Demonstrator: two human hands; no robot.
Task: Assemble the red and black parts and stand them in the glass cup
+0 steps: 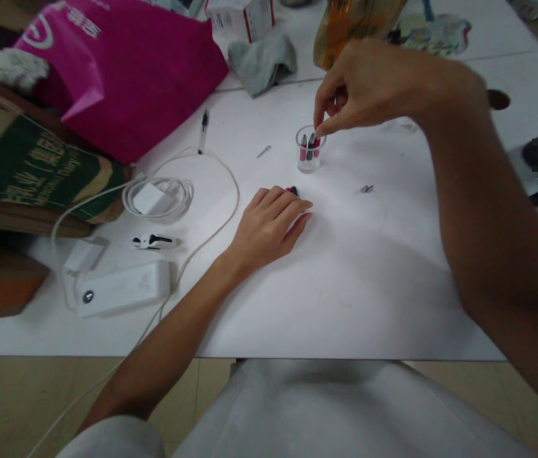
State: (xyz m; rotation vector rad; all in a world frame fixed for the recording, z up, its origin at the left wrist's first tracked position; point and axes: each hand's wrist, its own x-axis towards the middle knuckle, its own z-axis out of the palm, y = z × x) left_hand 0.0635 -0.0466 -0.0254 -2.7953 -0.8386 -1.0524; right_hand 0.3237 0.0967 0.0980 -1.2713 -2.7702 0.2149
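A small clear cup [308, 166] stands on the white table, with several slim red and black pieces with greyish tips [310, 147] upright in it. Above its rim, my right hand [362, 86] reaches down with thumb and forefinger pinched at the top of a small red piece [317, 145] inside the cup. My left hand [269, 222] lies on the table in front of the cup, palm down, fingers stretched and thumb apart. Beyond its fingertips show small red and black pieces [292, 190], partly hidden by the fingers.
On the left lie a power bank [126, 289], a coiled white cable [180, 202] and a white-and-black gadget [154, 242]. A pen [203, 130], a magenta bag [135, 76] and a grey cloth [264, 60] are farther back. A small dark-tipped bit [367, 189] lies right of the cup.
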